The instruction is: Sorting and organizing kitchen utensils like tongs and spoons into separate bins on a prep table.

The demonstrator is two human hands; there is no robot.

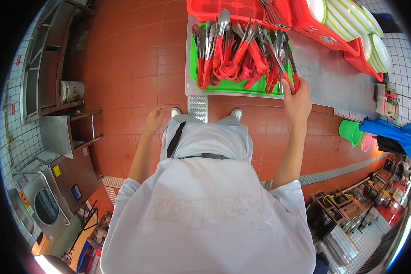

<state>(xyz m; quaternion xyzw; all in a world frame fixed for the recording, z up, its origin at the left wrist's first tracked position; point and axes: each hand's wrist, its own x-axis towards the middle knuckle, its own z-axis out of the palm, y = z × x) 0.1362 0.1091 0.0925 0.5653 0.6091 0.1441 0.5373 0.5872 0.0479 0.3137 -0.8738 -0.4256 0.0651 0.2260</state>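
Observation:
My right hand (297, 101) grips the red handles of a pair of metal tongs (292, 73) at the right end of a green plastic tray (226, 89). The tongs' metal arms point away from me, over the tray's right edge. Many red-handled tongs (238, 56) lie packed side by side in the tray, most with their metal ends away from me. Some metal spoons (223, 19) lie among them. My left hand (156, 119) hangs over the floor to the left of the metal table, holding nothing, with its fingers loosely curled.
Behind the tray, a red basket (222, 10) holds forks. Red baskets (323, 36) of green-rimmed plates stand at the right of the metal table (328, 78). A green bucket (350, 132) stands to the right. Metal shelving (49, 65) and a steel machine (48, 205) line the left wall.

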